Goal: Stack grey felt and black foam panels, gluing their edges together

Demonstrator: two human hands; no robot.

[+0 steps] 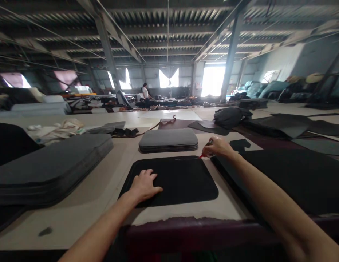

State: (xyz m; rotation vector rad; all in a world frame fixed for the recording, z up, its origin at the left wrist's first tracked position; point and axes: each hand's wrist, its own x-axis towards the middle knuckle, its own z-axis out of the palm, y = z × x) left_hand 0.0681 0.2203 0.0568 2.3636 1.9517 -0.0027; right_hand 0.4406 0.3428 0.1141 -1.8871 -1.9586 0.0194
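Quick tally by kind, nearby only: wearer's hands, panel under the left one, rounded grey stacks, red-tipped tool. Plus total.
Hands: 2 (left hand, right hand)
Black panel: 1
Grey stacks: 2 (left stack, middle stack)
Red-tipped tool: 1
Total: 6

Red-tipped tool (201, 155) mostly hidden by right hand (217, 146) (kind unclear), grey stack (54, 160) cropped at left

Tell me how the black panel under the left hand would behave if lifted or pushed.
The black panel is probably light for its size, since its edge looks thin. Being thin and broad, it may bend a little when lifted by one corner. It seems unlikely to roll or tip, as it lies flat beneath the left hand.
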